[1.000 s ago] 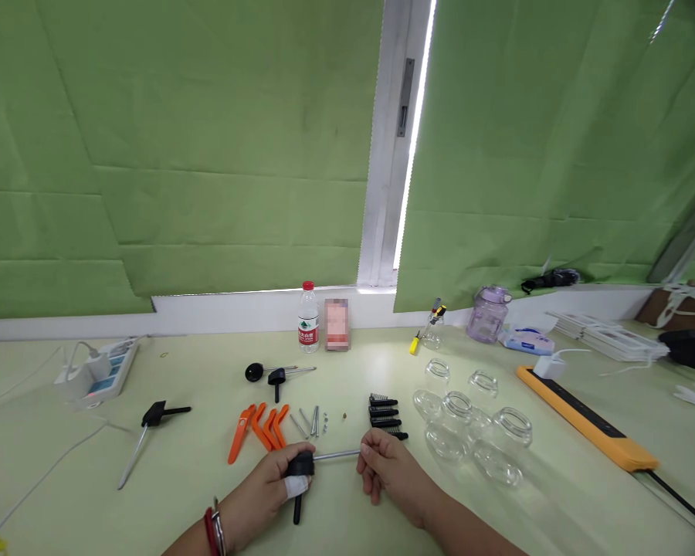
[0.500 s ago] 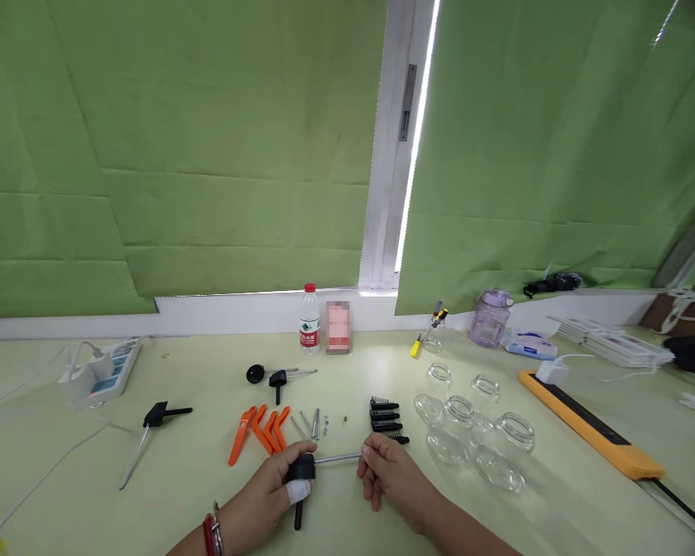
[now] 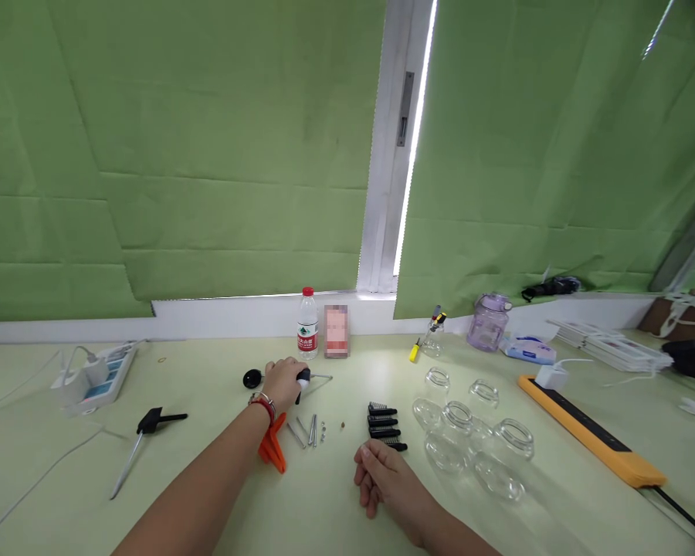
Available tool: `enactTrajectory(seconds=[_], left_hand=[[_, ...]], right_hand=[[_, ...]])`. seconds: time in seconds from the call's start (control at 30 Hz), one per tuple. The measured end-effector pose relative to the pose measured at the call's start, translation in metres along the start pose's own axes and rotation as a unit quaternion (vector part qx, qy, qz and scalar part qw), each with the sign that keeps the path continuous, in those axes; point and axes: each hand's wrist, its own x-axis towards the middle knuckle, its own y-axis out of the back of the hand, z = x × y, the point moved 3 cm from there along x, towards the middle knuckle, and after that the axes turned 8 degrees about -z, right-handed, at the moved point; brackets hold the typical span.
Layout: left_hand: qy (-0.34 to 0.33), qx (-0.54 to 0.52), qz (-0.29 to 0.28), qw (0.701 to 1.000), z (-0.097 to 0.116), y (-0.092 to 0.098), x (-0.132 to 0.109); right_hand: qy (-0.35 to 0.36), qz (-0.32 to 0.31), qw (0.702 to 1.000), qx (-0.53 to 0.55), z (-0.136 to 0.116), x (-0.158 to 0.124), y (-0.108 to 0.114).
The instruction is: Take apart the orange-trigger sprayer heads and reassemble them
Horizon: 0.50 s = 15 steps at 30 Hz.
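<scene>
My left hand (image 3: 283,378) is stretched forward over the table, closed on a black-handled tool with a metal rod (image 3: 304,377); a white bandage wraps one finger. It sits right beside a black round-knobbed tool (image 3: 251,379) lying on the table. Under my forearm lie orange plastic levers (image 3: 273,452), with several loose screws (image 3: 310,431) to their right. My right hand (image 3: 376,471) rests near me on the table with fingers curled and nothing visible in them, just in front of a row of black toothed parts (image 3: 384,425).
Several clear glass jars (image 3: 469,432) stand to the right, and beyond them an orange-edged bar (image 3: 591,432). A water bottle (image 3: 307,324) and a purple jug (image 3: 487,321) stand by the wall. At the left are a power strip (image 3: 96,372) and another black-handled tool (image 3: 150,423).
My left hand carried the black-handled tool from near me forward to the tools at the back. My right hand let go of the rod and stayed resting on the table.
</scene>
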Motion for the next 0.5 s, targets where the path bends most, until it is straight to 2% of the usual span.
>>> enactTrajectory(seconds=[0.13, 0.23, 0.37, 0.5], left_hand=[[0.026, 0.081, -0.005, 0.996, -0.013, -0.018, 0.004], [0.035, 0.121, -0.005, 0.992, -0.022, -0.023, 0.003], [0.034, 0.144, -0.004, 0.989, -0.027, -0.02, 0.0], [0.029, 0.134, 0.007, 0.99, -0.03, -0.008, -0.006]], right_hand=[[-0.005, -0.005, 1.0, -0.003, 0.0, 0.0, -0.001], [-0.003, -0.004, 1.0, -0.008, 0.0, 0.0, -0.001], [-0.003, -0.002, 1.0, -0.014, 0.002, 0.0, 0.0], [-0.002, 0.001, 1.0, -0.017, 0.003, 0.0, 0.0]])
